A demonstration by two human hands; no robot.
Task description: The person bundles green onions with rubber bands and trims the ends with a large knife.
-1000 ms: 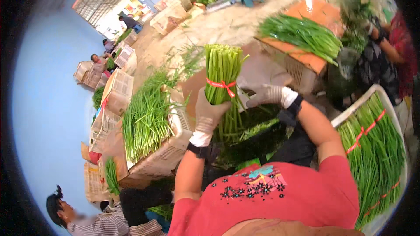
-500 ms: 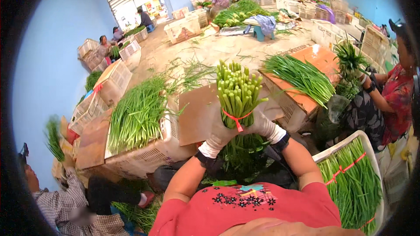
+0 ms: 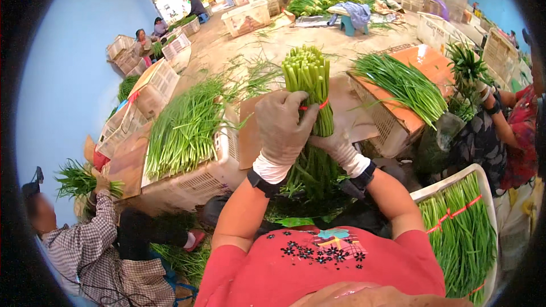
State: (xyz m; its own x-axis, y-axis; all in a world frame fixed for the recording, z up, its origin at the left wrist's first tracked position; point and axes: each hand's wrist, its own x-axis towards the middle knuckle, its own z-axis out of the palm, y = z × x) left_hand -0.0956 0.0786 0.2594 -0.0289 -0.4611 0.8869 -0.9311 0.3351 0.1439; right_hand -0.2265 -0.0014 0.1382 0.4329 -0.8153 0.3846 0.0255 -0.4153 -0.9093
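Observation:
An upright bunch of green stalks, cut ends on top and leaves hanging below, carries a red tie round its upper part. My left hand, in a grey glove, is closed at the tie on the bunch's near left side, fingers curled and partly hiding the band. Lower down on the right, my gloved right hand grips the same bunch, its fingers partly behind the stalks. A brown board lies behind both hands.
Loose stalks top a crate on my left; more cover an orange board at right. A white crate beside me holds tied bunches. Co-workers sit left and right; others work among crates farther back.
My left hand has risen from under the tie to grip over it. The bunch, briefly tipped toward me, stands more upright again. The view has levelled since a second ago.

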